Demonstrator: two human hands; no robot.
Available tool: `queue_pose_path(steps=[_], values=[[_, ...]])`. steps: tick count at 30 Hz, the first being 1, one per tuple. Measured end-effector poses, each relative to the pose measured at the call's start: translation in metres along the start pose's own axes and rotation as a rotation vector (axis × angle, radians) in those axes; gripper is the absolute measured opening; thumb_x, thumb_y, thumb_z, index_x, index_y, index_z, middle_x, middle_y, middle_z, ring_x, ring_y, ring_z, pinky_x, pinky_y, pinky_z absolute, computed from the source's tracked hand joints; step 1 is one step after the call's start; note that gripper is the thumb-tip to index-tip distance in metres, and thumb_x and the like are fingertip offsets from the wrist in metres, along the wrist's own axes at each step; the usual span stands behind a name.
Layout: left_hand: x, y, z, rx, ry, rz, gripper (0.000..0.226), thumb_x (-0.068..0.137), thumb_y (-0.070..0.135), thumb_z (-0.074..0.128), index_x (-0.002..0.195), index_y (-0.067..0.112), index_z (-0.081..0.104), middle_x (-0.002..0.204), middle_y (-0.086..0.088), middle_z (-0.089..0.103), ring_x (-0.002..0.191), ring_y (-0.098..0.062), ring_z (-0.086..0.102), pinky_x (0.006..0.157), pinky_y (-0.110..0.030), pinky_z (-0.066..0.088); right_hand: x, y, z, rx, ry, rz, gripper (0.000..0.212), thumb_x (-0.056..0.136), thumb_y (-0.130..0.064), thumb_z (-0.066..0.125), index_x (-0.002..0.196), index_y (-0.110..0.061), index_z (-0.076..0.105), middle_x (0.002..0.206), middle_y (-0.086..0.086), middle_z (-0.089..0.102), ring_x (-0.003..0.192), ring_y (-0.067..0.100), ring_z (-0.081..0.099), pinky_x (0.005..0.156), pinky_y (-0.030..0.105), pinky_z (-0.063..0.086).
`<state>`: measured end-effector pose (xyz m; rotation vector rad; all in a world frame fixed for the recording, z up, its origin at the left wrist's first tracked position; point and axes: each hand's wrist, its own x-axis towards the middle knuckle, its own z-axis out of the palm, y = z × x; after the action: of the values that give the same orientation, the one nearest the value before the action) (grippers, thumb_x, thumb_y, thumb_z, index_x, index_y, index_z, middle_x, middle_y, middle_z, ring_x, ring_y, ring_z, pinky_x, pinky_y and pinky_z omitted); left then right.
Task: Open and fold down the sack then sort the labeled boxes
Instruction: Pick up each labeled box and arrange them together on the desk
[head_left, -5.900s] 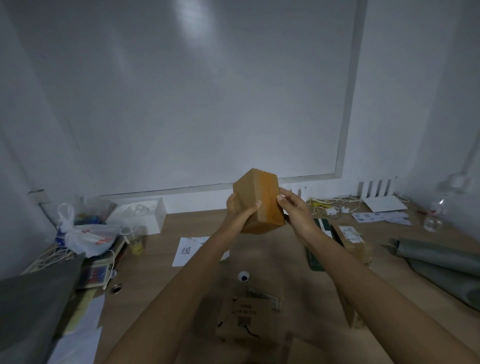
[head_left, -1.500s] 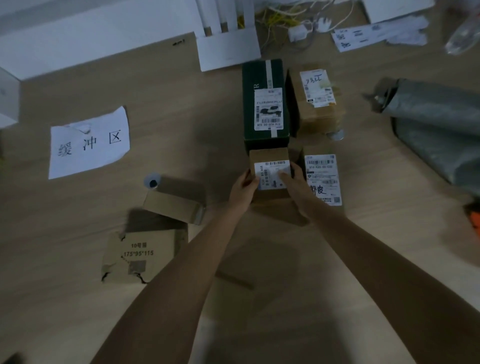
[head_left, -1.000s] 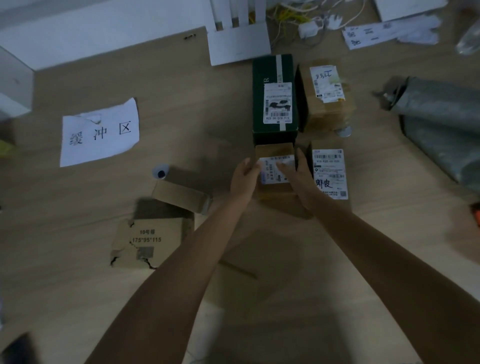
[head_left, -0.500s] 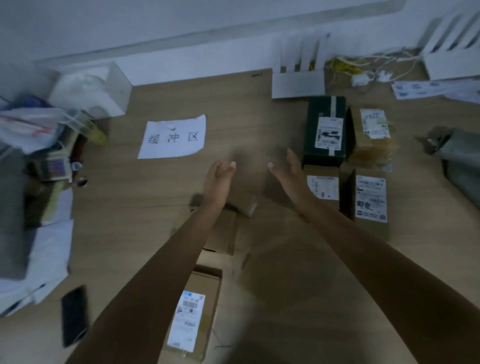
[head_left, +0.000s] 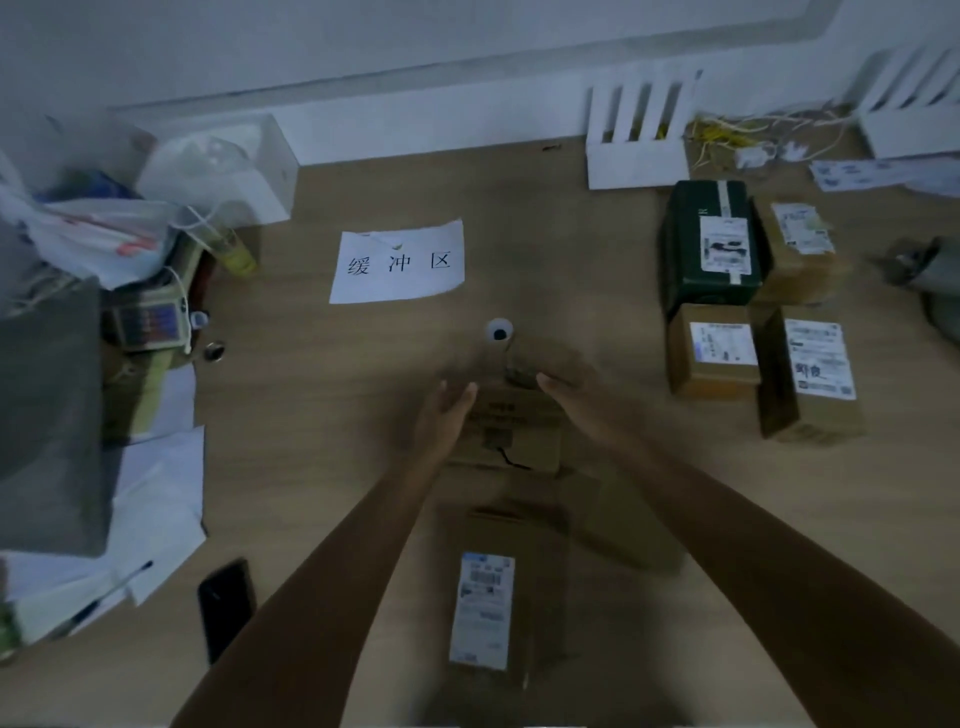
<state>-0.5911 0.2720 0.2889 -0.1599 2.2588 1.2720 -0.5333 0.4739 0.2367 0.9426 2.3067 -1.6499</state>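
Both bare forearms reached forward from the lower edge of the view and drew closer together toward the hands. The left hand (head_left: 441, 421) was held edge-on, palm turned inward toward the other hand, its fingers (head_left: 460, 397) straight, close together and pointing ahead. The right hand (head_left: 582, 402) mirrored it, palm facing left, fingers (head_left: 553, 383) extended and slightly spread at the tips. Neither hand gripped anything; both were open, with a clear gap between the two palms. The wrists were straight, in line with the forearms. The right forearm crossed the frame from the lower right corner, the left from bottom centre-left. Motion blur softened both hands' outlines.
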Motion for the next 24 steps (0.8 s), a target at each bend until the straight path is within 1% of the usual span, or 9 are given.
queue_pose_path(steps=[5, 7, 8, 10, 11, 13, 16, 18, 24], values=[[0.006, -0.024, -0.004, 0.021, 0.002, 0.027, 0.077, 0.088, 0.053, 0.055, 0.15, 0.017, 0.028, 0.154, -0.008, 0.031, 0.141, -0.026, 0.03, 0.114, -0.041, 0.027, -0.001, 0.036, 0.037, 0.345, -0.035, 0.085, 0.102, 0.052, -0.076, 0.075, 0.137, -0.028, 0.045, 0.134, -0.001, 0.057, 0.118, 0.021, 0.058, 0.095, 0.049, 0.051], [0.008, -0.027, -0.006, 0.02, -0.011, -0.008, 0.08, 0.088, 0.055, 0.054, 0.152, 0.019, 0.021, 0.157, -0.007, 0.027, 0.143, -0.027, 0.027, 0.113, -0.041, 0.025, -0.008, 0.035, 0.043, 0.377, -0.009, 0.156, 0.108, 0.053, -0.073, 0.077, 0.141, -0.022, 0.04, 0.136, 0.003, 0.056, 0.115, 0.02, 0.06, 0.09, 0.043, 0.055], [0.011, -0.029, -0.006, 0.008, -0.029, -0.041, 0.082, 0.088, 0.057, 0.053, 0.153, 0.021, 0.017, 0.158, -0.006, 0.023, 0.144, -0.028, 0.025, 0.113, -0.041, 0.024, -0.018, 0.025, 0.042, 0.369, -0.009, 0.161, 0.105, 0.057, -0.071, 0.076, 0.14, -0.018, 0.041, 0.132, 0.003, 0.058, 0.11, 0.018, 0.062, 0.084, 0.033, 0.058], [0.014, -0.032, -0.005, -0.027, -0.069, -0.082, 0.087, 0.088, 0.058, 0.052, 0.154, 0.023, 0.008, 0.16, -0.005, 0.016, 0.145, -0.028, 0.021, 0.114, -0.042, 0.023, -0.037, 0.001, 0.042, 0.321, 0.002, 0.149, 0.073, 0.078, -0.054, 0.069, 0.133, -0.012, 0.047, 0.119, 0.0, 0.062, 0.098, 0.013, 0.062, 0.065, 0.016, 0.053], [0.014, -0.031, -0.004, -0.049, -0.078, -0.082, 0.088, 0.088, 0.058, 0.052, 0.154, 0.022, 0.005, 0.161, -0.005, 0.014, 0.146, -0.028, 0.019, 0.114, -0.042, 0.022, -0.04, -0.003, 0.044, 0.31, 0.007, 0.135, 0.06, 0.086, -0.045, 0.065, 0.132, -0.012, 0.048, 0.117, -0.001, 0.061, 0.1, 0.014, 0.061, 0.065, 0.015, 0.049], [0.011, -0.028, -0.003, -0.084, -0.067, -0.061, 0.09, 0.088, 0.057, 0.054, 0.154, 0.021, 0.004, 0.161, -0.005, 0.012, 0.146, -0.028, 0.017, 0.115, -0.043, 0.021, -0.046, -0.007, 0.043, 0.315, 0.039, 0.095, 0.052, 0.09, -0.039, 0.061, 0.133, -0.013, 0.047, 0.116, -0.004, 0.057, 0.109, 0.016, 0.056, 0.081, 0.023, 0.046], [0.0, -0.014, -0.006, -0.101, -0.04, -0.006, 0.096, 0.082, 0.064, 0.056, 0.154, 0.022, 0.009, 0.16, -0.004, 0.015, 0.146, -0.027, 0.018, 0.117, -0.046, 0.022, -0.049, -0.012, 0.04, 0.387, 0.024, 0.064, 0.069, 0.077, -0.059, 0.067, 0.134, -0.023, 0.048, 0.125, -0.007, 0.058, 0.117, 0.017, 0.054, 0.102, 0.039, 0.044], [-0.007, 0.002, -0.01, -0.128, -0.039, 0.008, 0.108, 0.068, 0.081, 0.054, 0.152, 0.025, 0.017, 0.159, -0.003, 0.022, 0.144, -0.026, 0.024, 0.115, -0.049, 0.025, -0.039, -0.008, 0.033, 0.432, 0.004, 0.085, 0.093, 0.058, -0.078, 0.069, 0.136, -0.035, 0.043, 0.136, -0.007, 0.054, 0.122, 0.02, 0.054, 0.103, 0.051, 0.044], [-0.03, 0.057, -0.021, -0.092, 0.05, 0.113, 0.085, 0.086, 0.06, 0.053, 0.152, 0.021, 0.016, 0.158, -0.008, 0.022, 0.143, -0.031, 0.025, 0.113, -0.045, 0.027, -0.049, -0.059, -0.011, 0.288, 0.037, -0.081, 0.094, 0.065, -0.083, 0.058, 0.137, -0.024, 0.044, 0.13, 0.0, 0.059, 0.117, 0.023, 0.058, 0.1, 0.046, 0.047]])
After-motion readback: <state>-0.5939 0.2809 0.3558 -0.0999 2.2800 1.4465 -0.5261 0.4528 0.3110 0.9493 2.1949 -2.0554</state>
